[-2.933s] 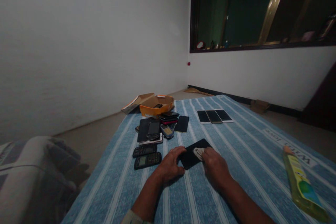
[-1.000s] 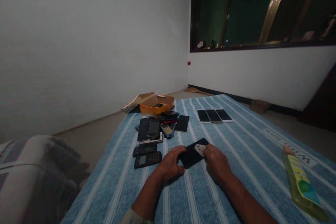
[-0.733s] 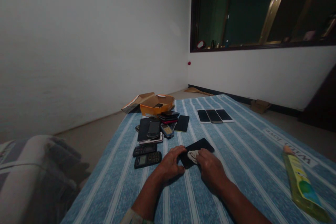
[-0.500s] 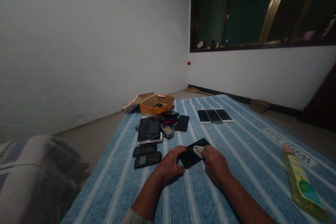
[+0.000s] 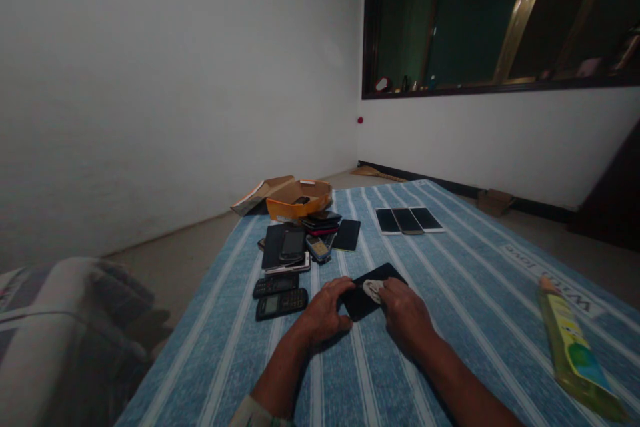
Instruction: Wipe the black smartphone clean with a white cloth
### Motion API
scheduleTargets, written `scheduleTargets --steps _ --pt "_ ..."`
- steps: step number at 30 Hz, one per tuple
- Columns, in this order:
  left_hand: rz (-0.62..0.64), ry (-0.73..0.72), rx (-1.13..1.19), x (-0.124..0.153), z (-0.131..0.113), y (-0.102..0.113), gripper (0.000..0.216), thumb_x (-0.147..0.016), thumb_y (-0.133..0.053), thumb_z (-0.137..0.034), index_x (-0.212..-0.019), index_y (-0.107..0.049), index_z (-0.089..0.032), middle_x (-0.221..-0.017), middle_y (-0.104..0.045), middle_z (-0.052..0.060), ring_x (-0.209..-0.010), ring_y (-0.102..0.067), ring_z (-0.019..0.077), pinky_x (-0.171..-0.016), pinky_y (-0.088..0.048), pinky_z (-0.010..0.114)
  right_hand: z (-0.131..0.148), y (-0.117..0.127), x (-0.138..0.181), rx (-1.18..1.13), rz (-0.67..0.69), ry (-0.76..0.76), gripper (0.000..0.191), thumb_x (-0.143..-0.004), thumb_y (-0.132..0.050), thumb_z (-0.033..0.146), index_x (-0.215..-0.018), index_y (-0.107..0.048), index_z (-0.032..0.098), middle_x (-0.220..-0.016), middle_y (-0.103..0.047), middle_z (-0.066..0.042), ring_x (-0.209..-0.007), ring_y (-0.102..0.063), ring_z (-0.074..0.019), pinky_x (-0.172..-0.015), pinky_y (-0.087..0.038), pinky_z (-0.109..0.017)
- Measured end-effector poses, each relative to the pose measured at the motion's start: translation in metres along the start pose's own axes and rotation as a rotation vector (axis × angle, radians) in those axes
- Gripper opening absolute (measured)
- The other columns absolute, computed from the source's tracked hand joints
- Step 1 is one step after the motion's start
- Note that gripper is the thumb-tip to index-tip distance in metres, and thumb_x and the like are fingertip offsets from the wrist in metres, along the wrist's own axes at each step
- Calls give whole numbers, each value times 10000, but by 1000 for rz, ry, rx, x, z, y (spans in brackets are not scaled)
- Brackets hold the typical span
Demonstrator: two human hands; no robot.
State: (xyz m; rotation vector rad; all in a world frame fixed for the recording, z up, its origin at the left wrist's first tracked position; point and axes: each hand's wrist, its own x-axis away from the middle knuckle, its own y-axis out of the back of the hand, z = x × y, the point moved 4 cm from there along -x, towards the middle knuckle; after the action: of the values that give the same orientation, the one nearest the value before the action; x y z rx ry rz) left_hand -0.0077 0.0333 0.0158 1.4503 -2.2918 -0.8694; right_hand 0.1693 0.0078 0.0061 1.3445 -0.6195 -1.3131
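Observation:
A black smartphone [image 5: 384,274] lies flat on the blue striped cloth [image 5: 465,293] in front of me. My left hand [image 5: 325,311] curls over its near-left corner and holds it down. My right hand [image 5: 406,313] presses a small white cloth [image 5: 372,289] onto the phone's screen with closed fingers. Both forearms reach in from the bottom edge.
A heap of old phones [image 5: 295,247] and two keypad phones [image 5: 280,297] lie to the left. An orange cardboard box [image 5: 299,200] sits behind them. Three smartphones [image 5: 409,221] lie in a row farther back. A yellow-green bottle [image 5: 570,347] lies at the right.
My right hand has slid the white cloth back and forth over the phone's screen. The left hand and the phone have stayed in place.

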Motion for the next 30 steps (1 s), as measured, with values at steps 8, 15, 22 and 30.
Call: scheduleTargets --steps 8,15,22,30 --pt "-10 -16 -3 0 0 0 673 -531 -697 -43 -1179 -619 -207 -1338 -567 94 -1273 -472 311 -1120 -327 435 -2 -2 -1 34 -6 -37 326 -850 -434 20 -979 -701 156 -1000 -670 -98 -1014 -573 -220 -911 -413 -284" --pt "-24 -31 -5 -1 2 -2 643 -528 -680 -31 -1145 -631 -202 -1289 -589 70 -1236 -471 310 -1099 -340 427 18 -5 -3 17 35 42 307 -874 -449 44 -995 -707 157 -1008 -674 -92 -1037 -567 -214 -932 -392 -273" --pt "-25 -93 -11 -1 -4 -2 622 -539 -655 -28 -1138 -629 -196 -1182 -637 52 -1118 -537 290 -1022 -399 400 20 -5 -32 52 95 -32 272 -877 -461 66 -922 -711 161 -946 -671 -90 -950 -590 -190 -793 -400 -253" --pt "-48 -23 26 1 2 -1 634 -536 -723 -48 -1144 -623 -201 -1239 -608 61 -1174 -516 297 -1051 -385 415 12 -13 -60 90 108 -108 305 -861 -445 37 -964 -717 128 -963 -670 -112 -975 -603 -208 -792 -393 -260"
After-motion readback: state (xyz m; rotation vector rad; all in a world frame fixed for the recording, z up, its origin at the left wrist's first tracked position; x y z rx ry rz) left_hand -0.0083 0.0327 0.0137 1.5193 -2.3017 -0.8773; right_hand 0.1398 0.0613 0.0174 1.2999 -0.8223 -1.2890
